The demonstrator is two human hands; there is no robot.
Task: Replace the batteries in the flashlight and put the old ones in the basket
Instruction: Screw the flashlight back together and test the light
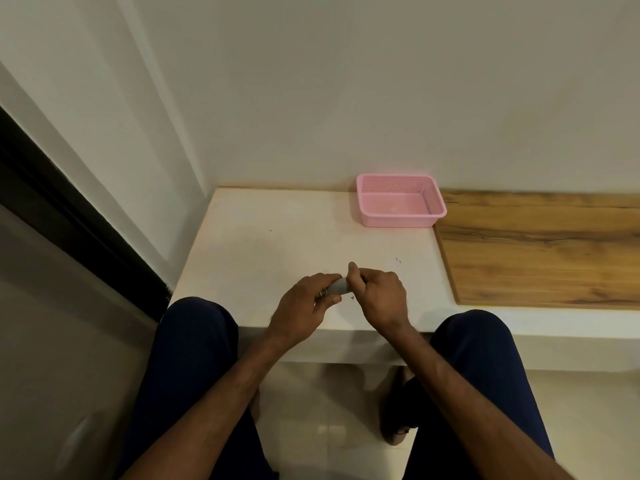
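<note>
The left hand (304, 301) is gripping one end of a small grey flashlight (337, 285), the right hand (379, 294) is clasping its other end, holding it just above the white table (263, 244). Farther right and back, the pink basket (401, 218) is sitting well apart.

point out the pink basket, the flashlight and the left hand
pink basket (398, 221): head view, on its front wall
flashlight (337, 286): head view, on the grey body showing between the hands
left hand (303, 303): head view, on the back of the hand
</note>
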